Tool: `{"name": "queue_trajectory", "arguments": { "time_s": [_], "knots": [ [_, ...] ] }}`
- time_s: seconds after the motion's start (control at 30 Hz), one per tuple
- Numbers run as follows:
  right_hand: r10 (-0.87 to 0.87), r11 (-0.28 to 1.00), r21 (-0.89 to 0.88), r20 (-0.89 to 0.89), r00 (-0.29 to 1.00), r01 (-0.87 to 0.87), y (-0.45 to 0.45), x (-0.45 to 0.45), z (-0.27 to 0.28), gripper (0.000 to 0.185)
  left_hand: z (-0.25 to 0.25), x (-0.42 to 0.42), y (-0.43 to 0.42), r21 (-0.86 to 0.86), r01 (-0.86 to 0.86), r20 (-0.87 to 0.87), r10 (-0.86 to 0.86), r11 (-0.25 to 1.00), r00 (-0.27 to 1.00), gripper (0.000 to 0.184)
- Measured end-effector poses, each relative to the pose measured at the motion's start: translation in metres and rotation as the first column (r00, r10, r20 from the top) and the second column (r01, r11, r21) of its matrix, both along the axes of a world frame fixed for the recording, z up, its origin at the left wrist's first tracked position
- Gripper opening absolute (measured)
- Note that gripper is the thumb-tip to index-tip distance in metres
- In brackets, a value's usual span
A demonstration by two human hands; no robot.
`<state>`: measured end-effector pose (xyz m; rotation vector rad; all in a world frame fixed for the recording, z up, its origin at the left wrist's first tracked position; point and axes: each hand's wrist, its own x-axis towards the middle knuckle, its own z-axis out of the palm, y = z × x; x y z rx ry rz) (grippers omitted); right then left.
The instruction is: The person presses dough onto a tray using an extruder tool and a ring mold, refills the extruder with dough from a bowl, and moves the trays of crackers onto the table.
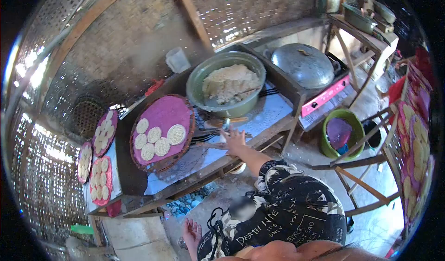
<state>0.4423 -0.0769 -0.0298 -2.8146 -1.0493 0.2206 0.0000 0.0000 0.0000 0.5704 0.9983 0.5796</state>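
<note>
My right hand [235, 141] reaches over the worktable with its fingers spread. It is just in front of several dark, thin rods or tools [206, 136]. A small pale thing shows by its fingertips; I cannot make out what it is. Down beside my body, my left hand [191, 233] hangs palm up, loosely open and holding nothing. Beyond the right hand stands a green basin [194, 87] holding a pale, crumbly dough-like mass [232, 82]. To the left, a round tray [164, 108] lined with purple cloth carries several flat, pale round cakes [162, 146].
Smaller trays of cakes [101, 180] stand at the far left. A lidded metal pot [302, 64] sits on a pink stove [326, 95] at the right. Below are a green bucket [357, 145] and a wooden rack [366, 163]. A clear plastic container [177, 59] stands behind the tray.
</note>
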Motion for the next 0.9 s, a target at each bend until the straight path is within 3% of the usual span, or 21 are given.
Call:
{"name": "queue_trajectory", "arguments": {
  "time_s": [0.03,0.1,0.17,0.2,0.3,0.47,0.5,0.57,0.63,0.67,0.7,0.73,0.77,0.83,0.9],
  "knots": [
    [-0.057,0.995,0.085,0.081,0.995,0.05,0.008,0.004,-0.018,0.1,0.003,-0.008,0.0,-0.004,-0.016,-0.011,0.016,1.0,1.0,0.025],
    [-0.016,0.998,0.067,0.01,1.0,0.015,-0.037,0.015,-0.001,0.102,-0.022,-0.014,-0.033,-0.099,-0.066,0.004,0.066,0.993,0.998,0.021],
    [0.003,0.99,0.14,-0.041,0.999,0.002,-0.017,0.016,0.013,0.103,-0.01,-0.028,-0.015,-0.071,-0.098,0.009,0.099,0.993,0.995,0.019],
    [0.01,0.985,0.172,-0.063,0.998,0.001,-0.012,0.006,0.01,0.104,0.003,-0.043,-0.01,-0.037,-0.163,-0.024,0.162,0.986,0.986,0.025],
    [-0.028,0.976,0.208,-0.144,0.989,0.058,-0.025,0.001,0.009,0.107,-0.026,-0.066,0.005,-0.02,-0.251,-0.188,0.243,0.968,0.952,0.021],
    [-0.027,0.853,0.45,-0.471,0.882,0.266,-0.072,-0.035,0.056,0.112,-0.045,-0.093,0.022,0.009,-0.19,0.034,0.19,0.982,0.981,0.028],
    [0.036,0.833,0.49,-0.512,0.858,0.257,-0.089,-0.037,0.062,0.113,-0.042,-0.087,0.023,0.017,-0.16,0.065,0.158,0.987,0.985,0.03],
    [0.193,0.79,0.571,-0.579,0.792,0.224,-0.118,-0.039,0.074,0.116,-0.015,-0.052,0.005,0.383,-0.055,-0.054,0.082,0.922,0.995,0.032],
    [0.355,0.688,0.687,-0.599,0.718,0.233,-0.138,-0.04,0.105,0.113,0.043,0.003,-0.003,0.473,0.003,-0.11,0.055,0.881,0.992,0.036],
    [0.487,0.6,0.745,-0.63,0.605,0.292,-0.138,-0.041,0.13,0.109,0.07,0.031,0.002,0.402,0.007,-0.088,0.032,0.916,0.996,0.039],
    [0.609,0.52,0.771,-0.636,0.474,0.368,-0.133,-0.043,0.157,0.105,0.08,0.055,0.011,0.582,0.157,-0.166,-0.072,0.798,0.983,0.037],
    [0.696,0.496,0.802,-0.597,0.399,0.334,-0.122,-0.042,0.18,0.101,0.097,0.081,0.022,0.703,0.359,-0.307,-0.193,0.614,0.932,0.041],
    [0.768,0.473,0.824,-0.559,0.312,0.312,-0.111,-0.04,0.202,0.097,0.109,0.103,0.038,0.829,0.523,-0.488,-0.197,0.2,0.85,0.048],
    [0.823,0.494,0.818,-0.549,0.144,0.294,-0.083,-0.038,0.229,0.091,0.18,0.168,0.038,0.821,0.509,-0.547,-0.099,-0.257,0.832,0.064],
    [0.793,0.586,0.761,-0.609,-0.003,0.277,-0.052,-0.04,0.245,0.085,0.206,0.217,0.043,0.762,0.504,-0.546,0.015,-0.408,0.838,0.069]
  ]
}}
